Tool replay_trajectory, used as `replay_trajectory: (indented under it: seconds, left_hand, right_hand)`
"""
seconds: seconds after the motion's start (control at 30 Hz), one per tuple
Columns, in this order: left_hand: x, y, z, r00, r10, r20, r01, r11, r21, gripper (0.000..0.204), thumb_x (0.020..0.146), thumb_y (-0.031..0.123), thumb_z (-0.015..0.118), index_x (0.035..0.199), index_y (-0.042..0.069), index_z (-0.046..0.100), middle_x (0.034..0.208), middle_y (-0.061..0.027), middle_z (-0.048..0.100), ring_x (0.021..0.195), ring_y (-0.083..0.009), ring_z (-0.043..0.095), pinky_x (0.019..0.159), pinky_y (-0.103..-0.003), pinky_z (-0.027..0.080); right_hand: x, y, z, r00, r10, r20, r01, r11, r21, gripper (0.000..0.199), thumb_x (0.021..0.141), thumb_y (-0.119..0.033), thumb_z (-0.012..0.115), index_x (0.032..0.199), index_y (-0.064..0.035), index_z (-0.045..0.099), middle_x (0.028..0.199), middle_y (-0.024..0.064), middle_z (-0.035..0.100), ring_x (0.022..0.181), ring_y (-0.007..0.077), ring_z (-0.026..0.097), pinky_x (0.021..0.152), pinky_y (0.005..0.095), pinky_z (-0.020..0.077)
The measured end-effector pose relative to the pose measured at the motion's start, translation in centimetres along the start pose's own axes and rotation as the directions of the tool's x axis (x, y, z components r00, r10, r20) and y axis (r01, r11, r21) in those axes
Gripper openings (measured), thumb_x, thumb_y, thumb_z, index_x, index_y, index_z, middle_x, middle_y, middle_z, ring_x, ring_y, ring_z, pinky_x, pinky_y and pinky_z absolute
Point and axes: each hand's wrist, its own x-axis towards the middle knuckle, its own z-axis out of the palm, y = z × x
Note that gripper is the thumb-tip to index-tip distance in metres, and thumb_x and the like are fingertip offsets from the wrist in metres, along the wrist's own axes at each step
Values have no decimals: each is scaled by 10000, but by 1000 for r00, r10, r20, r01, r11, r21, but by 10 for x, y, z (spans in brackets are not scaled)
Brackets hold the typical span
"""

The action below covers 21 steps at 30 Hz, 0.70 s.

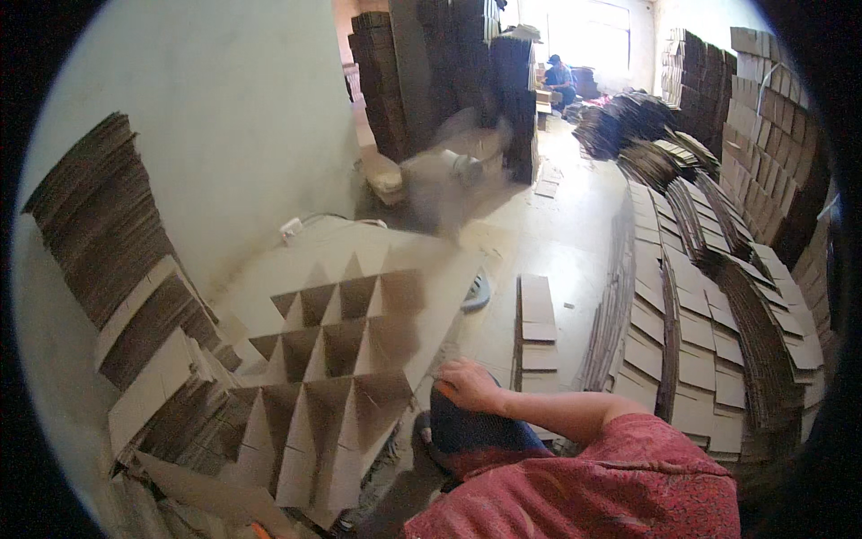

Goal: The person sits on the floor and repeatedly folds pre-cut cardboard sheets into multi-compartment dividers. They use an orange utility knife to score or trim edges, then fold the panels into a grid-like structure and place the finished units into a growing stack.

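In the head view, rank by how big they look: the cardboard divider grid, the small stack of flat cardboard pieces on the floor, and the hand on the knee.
1. cardboard divider grid, by far the largest.
2. small stack of flat pieces.
3. hand, though it looks close in size to the stack and sits nearer the camera, so this order is unsure.

Bare floor (557,234) runs open up the middle. Cardboard stacks (700,332) hem the right side, a divider grid (337,359) and piled sheets (108,234) the left.
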Motion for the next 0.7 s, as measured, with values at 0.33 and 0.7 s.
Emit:
replay_trajectory:
  seconds: [0.33,0.7]
  left_hand:
    - [17,10,11,972,228,-59,-206,946,252,402,922,114,514,1313,37,464,790,-92,609,558,-168,419,527,-297,410]
    - [0,-17,2,990,-136,-40,138,990,40,453,910,43,481,1357,53,406,669,-49,491,558,-163,366,534,-301,380]
  right_hand:
    - [-5,1,2,997,69,-31,-68,997,40,240,823,-257,581,944,-57,635,978,116,605,973,311,536,859,407,422]
    - [-7,-1,-3,987,119,109,-116,993,-37,277,812,-292,573,975,-76,635,1029,126,592,1024,313,514,879,424,402]
